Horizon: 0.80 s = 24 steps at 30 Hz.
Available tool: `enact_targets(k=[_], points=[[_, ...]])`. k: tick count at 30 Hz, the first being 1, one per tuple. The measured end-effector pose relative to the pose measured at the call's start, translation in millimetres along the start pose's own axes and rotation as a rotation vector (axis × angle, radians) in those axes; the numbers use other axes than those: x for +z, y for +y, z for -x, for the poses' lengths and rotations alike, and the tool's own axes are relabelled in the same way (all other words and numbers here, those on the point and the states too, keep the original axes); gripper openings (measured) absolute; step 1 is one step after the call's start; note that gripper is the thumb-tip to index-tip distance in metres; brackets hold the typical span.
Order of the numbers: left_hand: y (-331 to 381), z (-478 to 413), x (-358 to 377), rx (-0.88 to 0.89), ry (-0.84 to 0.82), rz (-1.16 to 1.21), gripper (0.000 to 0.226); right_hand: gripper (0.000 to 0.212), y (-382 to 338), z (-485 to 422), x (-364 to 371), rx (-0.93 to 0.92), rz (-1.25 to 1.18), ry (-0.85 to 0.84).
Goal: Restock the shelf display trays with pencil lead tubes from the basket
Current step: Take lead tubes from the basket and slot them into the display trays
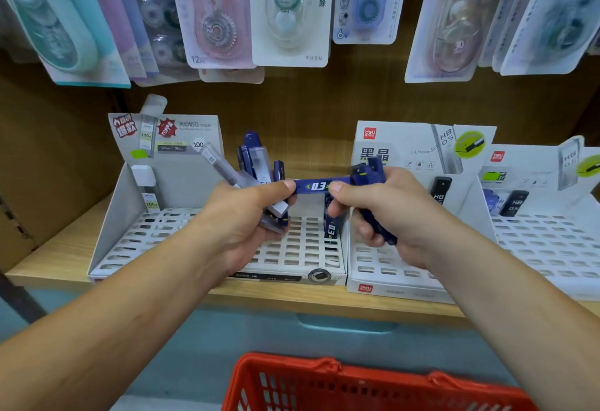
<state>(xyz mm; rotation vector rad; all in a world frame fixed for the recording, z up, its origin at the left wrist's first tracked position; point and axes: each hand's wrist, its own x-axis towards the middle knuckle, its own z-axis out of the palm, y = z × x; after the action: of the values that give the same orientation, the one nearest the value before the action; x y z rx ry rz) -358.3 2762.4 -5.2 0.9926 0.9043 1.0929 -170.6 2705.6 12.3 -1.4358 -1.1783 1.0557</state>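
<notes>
Two bare forearms, left hand (240, 219), right hand (391, 212), thumbnails seemingly trimmed short
</notes>
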Motion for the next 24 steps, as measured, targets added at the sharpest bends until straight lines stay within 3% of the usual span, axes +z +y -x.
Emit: enact_targets(k=[3,7,12,24], points=[[4,0,-4,0.031,0.026,-0.026,0.021,0.021,-8,5,-9,-0.016,0.299,-0.064],[9,0,-6,0.124,0.018,-0.29,0.034,0.025,-13,5,-13,-0.198,0.366,0.109],[15,6,2,0.183,-0.099,-0.405,0.038,0.018,-14,3,0,-0.337,0.47,0.033],[7,5,7,0.123,-0.098,-0.219,0.027,0.037,-3,-1,-2,-0.347,0.259,-0.064]])
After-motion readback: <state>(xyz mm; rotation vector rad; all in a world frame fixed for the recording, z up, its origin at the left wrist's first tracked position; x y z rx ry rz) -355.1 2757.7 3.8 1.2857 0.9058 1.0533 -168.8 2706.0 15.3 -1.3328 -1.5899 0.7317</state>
